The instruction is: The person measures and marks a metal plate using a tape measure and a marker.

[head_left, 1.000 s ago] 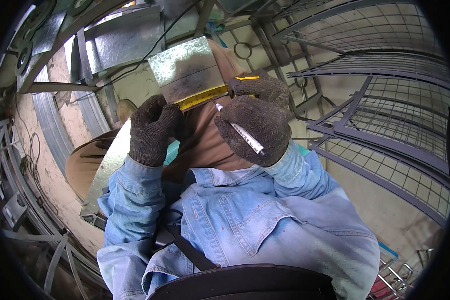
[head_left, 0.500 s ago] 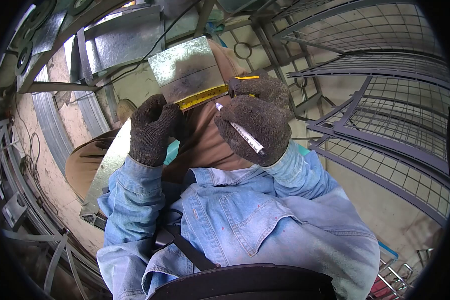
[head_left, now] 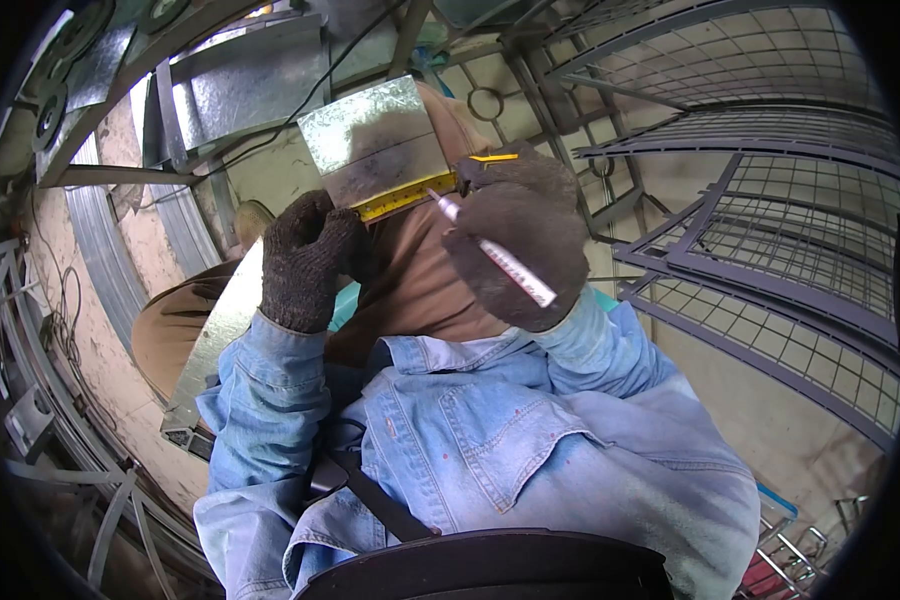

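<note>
A small piece of shiny sheet metal point(head_left: 375, 135), with a line across it, rests over my brown-trousered leg. Along its near edge lies the yellow blade of a tape measure point(head_left: 395, 197). My left hand point(head_left: 310, 262), in a dark knit glove, is closed at the blade's left end and the sheet's corner. At the right end is a dark, yellow-striped shape point(head_left: 530, 175), which looks like the tape's case; my right hand partly covers it. My gloved right hand point(head_left: 520, 255), blurred, is closed on a white marker pen point(head_left: 515, 270). The pen's tip is at the blade, near its right end.
Grey wire-mesh frames point(head_left: 770, 230) stand on the right. Metal channels point(head_left: 120, 260) and a tangle of thin bars point(head_left: 60, 440) lie on the left. Beyond the sheet are a larger metal sheet point(head_left: 250, 85) and a dark cable point(head_left: 310, 95).
My right hand has shifted slightly, and the marker's tip has moved up and left from just below the blade onto it. My left hand and the sheet have stayed nearly still.
</note>
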Available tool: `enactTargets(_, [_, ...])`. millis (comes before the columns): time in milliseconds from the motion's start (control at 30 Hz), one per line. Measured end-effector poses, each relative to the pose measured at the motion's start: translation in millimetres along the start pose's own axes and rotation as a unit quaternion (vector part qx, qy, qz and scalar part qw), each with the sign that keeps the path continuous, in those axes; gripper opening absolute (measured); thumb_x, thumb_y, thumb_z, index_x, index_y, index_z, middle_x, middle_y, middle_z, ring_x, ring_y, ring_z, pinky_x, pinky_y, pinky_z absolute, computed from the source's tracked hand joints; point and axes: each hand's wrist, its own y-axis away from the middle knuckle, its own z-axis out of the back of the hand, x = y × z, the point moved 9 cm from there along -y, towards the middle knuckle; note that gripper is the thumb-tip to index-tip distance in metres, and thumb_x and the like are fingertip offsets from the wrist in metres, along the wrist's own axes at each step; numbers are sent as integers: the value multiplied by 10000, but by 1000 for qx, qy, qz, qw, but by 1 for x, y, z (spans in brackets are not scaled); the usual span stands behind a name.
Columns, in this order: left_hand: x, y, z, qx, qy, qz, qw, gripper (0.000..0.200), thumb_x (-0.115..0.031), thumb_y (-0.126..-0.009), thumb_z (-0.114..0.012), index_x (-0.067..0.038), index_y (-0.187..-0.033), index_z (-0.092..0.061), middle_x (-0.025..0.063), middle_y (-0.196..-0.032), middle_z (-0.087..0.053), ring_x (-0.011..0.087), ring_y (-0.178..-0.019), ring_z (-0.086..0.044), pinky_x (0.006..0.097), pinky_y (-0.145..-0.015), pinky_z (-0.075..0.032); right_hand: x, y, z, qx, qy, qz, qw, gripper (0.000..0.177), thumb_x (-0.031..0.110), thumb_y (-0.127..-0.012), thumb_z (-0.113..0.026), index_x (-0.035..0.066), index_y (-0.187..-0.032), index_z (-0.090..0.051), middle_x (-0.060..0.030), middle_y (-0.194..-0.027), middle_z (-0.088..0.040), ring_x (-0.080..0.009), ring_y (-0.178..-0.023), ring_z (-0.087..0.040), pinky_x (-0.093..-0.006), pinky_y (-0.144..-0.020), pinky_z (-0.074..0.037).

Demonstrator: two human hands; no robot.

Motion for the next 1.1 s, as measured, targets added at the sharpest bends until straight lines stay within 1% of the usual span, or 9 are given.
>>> enactTargets(67, [-1,-7,0,1,-3,-9,1000,173,-161,-1012,-619,9,-1006,-648,81,-720,-651,165,-585,-632,284,-543,-499,11,-13,17,-48,83,85,992,275,143,-853,-811,63,-1100,-720,-148,-1100,-731,-350,-1047,-692,-484,-940,-526])
enactTargets(100, [-1,-7,0,-3,-6,-10,1000,161,-153,-1008,-619,5,-987,-643,80,-717,-650,166,-581,-631,286,-541,-499,9,-11,16,-38,107,85,990,311,177,-830,-817,66,-1103,-717,-150,-1130,-728,-389,-1072,-677,-517,-987,-495])
enactTargets(200, [-1,-7,-1,-4,-3,-11,1000,149,-140,-996,-622,-3,-936,-629,81,-712,-650,168,-574,-631,288,-537,-501,12,-20,15,-5,191,82,978,400,164,-772,-840,63,-1133,-700,-153,-1109,-723,-385,-1084,-671,-514,-986,-495])
enactTargets(333, [-9,-5,-2,-13,-46,-30,998,178,-133,-975,-635,-23,-840,-594,87,-706,-652,172,-568,-636,289,-536,-508,0,-22,13,7,171,45,984,490,149,-718,-852,55,-1166,-677,-154,-1092,-713,-382,-1065,-661,-496,-960,-501])
enactTargets(500, [-4,9,-15,12,-50,3,999,228,-186,-949,-686,30,-1005,-735,38,-754,-685,87,-681,-598,283,-620,-486,0,-22,33,39,147,12,988,500,156,-710,-854,66,-1168,-675,-141,-1073,-703,-367,-1017,-667,-467,-928,-521])
enactTargets(600, [-3,13,-24,73,-161,-18,984,231,-210,-947,-692,15,-976,-735,39,-754,-686,81,-693,-585,289,-629,-483,3,-18,38,51,189,9,981,461,142,-721,-851,77,-1148,-688,-129,-1047,-720,-354,-977,-694,-445,-886,-553])
enactTargets(667, [-8,15,-31,81,-139,-18,987,242,-227,-942,-696,13,-946,-726,39,-751,-684,77,-699,-578,300,-631,-481,-8,-10,40,42,139,-1,989,501,141,-667,-866,72,-1126,-677,-144,-1070,-696,-372,-995,-669,-457,-852,-534])
enactTargets(933, [7,10,-23,104,-204,76,970,258,-235,-952,-687,18,-984,-725,51,-798,-704,90,-743,-609,295,-665,-495,-7,-17,47,37,168,16,985,467,122,-673,-874,69,-1088,-668,-121,-975,-697,-339,-881,-677,-449,-802,-530])
enactTargets(1100, [-2,10,-24,72,-94,25,993,192,-211,-973,-663,-29,-918,-695,9,-774,-646,76,-713,-583,258,-627,-472,-11,-23,51,62,158,-3,985,477,153,-736,-849,73,-1186,-713,-105,-1036,-725,-316,-944,-688,-432,-857,-546])
